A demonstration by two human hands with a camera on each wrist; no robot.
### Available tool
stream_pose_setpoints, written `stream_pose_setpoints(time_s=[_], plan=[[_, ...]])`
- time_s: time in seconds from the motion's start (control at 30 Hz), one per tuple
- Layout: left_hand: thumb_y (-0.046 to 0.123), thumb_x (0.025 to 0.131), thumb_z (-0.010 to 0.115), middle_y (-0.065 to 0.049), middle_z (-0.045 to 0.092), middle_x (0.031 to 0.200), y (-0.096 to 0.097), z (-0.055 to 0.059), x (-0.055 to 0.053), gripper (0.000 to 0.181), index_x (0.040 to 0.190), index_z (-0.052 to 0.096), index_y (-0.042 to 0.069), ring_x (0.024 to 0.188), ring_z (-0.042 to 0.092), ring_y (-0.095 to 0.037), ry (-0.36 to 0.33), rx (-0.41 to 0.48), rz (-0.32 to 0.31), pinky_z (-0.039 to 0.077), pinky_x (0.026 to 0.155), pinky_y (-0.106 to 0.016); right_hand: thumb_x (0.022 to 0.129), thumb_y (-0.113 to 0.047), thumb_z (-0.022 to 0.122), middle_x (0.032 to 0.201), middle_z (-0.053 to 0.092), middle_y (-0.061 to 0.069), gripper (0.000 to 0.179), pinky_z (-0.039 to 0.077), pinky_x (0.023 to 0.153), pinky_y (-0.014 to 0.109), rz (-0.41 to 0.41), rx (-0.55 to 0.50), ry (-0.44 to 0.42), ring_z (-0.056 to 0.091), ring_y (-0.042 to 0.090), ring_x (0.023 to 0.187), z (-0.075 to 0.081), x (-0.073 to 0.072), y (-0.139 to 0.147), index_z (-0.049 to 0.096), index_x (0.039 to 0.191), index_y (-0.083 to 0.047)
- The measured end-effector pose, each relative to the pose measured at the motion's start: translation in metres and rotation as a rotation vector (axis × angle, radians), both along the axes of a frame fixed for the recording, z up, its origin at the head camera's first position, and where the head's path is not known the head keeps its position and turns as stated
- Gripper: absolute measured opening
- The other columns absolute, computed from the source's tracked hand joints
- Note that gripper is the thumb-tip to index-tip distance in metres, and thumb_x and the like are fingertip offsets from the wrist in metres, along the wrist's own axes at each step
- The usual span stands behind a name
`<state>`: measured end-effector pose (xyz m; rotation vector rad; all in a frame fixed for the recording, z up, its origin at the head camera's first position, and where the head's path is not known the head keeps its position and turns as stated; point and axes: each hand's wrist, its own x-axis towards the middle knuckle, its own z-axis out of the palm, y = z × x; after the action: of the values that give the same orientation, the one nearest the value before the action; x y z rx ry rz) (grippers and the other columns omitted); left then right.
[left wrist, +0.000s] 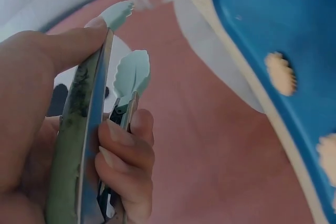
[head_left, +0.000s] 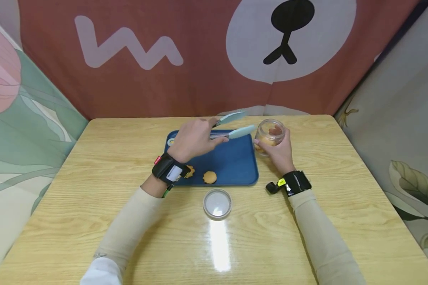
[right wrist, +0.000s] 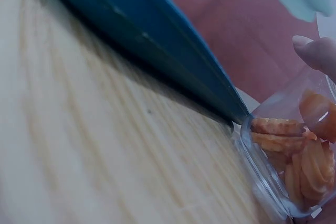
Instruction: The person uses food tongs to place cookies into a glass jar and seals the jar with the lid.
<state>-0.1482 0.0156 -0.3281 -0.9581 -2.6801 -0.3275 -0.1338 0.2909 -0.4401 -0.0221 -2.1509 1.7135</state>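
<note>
My left hand (head_left: 194, 138) grips metal tongs (left wrist: 94, 119) above the blue tray (head_left: 232, 162). Their pale blue-green tips (head_left: 241, 132) are spread apart and point right, close to a clear jar (head_left: 270, 134). Fingers and thumb of my right hand (head_left: 281, 154) curl round that jar beside the tray's right edge. Inside it, several golden-brown cookies (right wrist: 310, 174) show in the right wrist view. On the near part of the tray lie a round cookie (head_left: 209, 177) and another cookie (head_left: 190, 171), partly hidden by my left wrist. Nothing shows between the tong tips.
A round clear lid (head_left: 217, 204) lies on the wooden table (head_left: 92, 178), nearer me than the tray. Behind the table hangs a reddish-brown printed cloth (head_left: 203, 91). A small ring-shaped piece (head_left: 170, 141) shows at the tray's left end, beside my left hand.
</note>
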Motion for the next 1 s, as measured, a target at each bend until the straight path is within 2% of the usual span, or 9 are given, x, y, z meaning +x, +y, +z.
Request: stream_pose_setpoints(time_s=[0.17, 0.3, 0.47, 0.6, 0.73, 1.0], plan=[[0.061, 0.081, 0.061, -0.001, 0.034, 0.049, -0.018, -0.016, -0.001, 0.064, 0.115, 0.063, 0.007, 0.039, 0.039, -0.017, -0.035, -0.037, 0.066, 0.023, 0.036, -0.029, 0.071, -0.023, 0.083, 0.128, 0.043, 0.017, 0.085, 0.038, 0.092, 0.039, 0.003, 0.006, -0.004, 0.045, 0.021, 0.111, -0.008, -0.006, 0.006, 0.030, 0.137, -0.009], [0.061, 0.080, 0.062, 0.000, 0.033, 0.047, -0.030, -0.029, -0.001, 0.065, 0.116, 0.064, 0.007, 0.037, 0.040, -0.017, -0.063, -0.054, 0.119, 0.024, 0.034, -0.029, 0.068, -0.030, 0.085, 0.126, 0.045, 0.010, 0.088, 0.039, 0.091, 0.040, -0.004, 0.013, -0.001, 0.046, 0.019, 0.111, -0.023, -0.015, 0.012, 0.031, 0.137, -0.015], [0.056, 0.078, 0.067, 0.000, 0.037, 0.048, -0.039, -0.042, -0.002, 0.054, 0.101, 0.067, 0.007, 0.037, 0.044, -0.016, -0.109, -0.028, 0.139, 0.031, 0.034, -0.031, 0.067, -0.033, 0.085, 0.124, 0.044, 0.009, 0.090, 0.040, 0.091, 0.041, -0.005, 0.012, 0.019, 0.046, 0.018, 0.110, -0.025, -0.014, 0.012, 0.032, 0.137, -0.015], [0.056, 0.078, 0.068, 0.000, 0.036, 0.050, -0.043, -0.047, -0.004, 0.044, 0.081, 0.062, 0.012, 0.040, 0.045, -0.017, -0.149, -0.005, 0.153, 0.032, 0.036, -0.031, 0.068, -0.033, 0.084, 0.125, 0.044, 0.010, 0.090, 0.039, 0.091, 0.041, -0.008, 0.013, 0.022, 0.046, 0.020, 0.110, -0.023, -0.013, 0.012, 0.031, 0.138, -0.013], [0.056, 0.077, 0.068, 0.001, 0.035, 0.050, -0.046, -0.051, -0.005, 0.045, 0.067, 0.053, 0.015, 0.040, 0.045, -0.017, -0.170, -0.004, 0.184, 0.031, 0.036, -0.031, 0.068, -0.033, 0.084, 0.126, 0.044, 0.011, 0.091, 0.039, 0.092, 0.042, -0.007, 0.012, 0.016, 0.046, 0.020, 0.111, -0.024, -0.013, 0.012, 0.031, 0.138, -0.013], [0.056, 0.078, 0.068, 0.000, 0.036, 0.050, -0.049, -0.058, -0.007, 0.049, 0.062, 0.048, 0.014, 0.040, 0.045, -0.017, -0.207, 0.003, 0.208, 0.031, 0.037, -0.031, 0.068, -0.030, 0.085, 0.126, 0.044, 0.011, 0.089, 0.039, 0.092, 0.040, -0.008, -0.002, 0.009, 0.046, 0.019, 0.111, -0.022, -0.012, 0.011, 0.031, 0.138, -0.013]])
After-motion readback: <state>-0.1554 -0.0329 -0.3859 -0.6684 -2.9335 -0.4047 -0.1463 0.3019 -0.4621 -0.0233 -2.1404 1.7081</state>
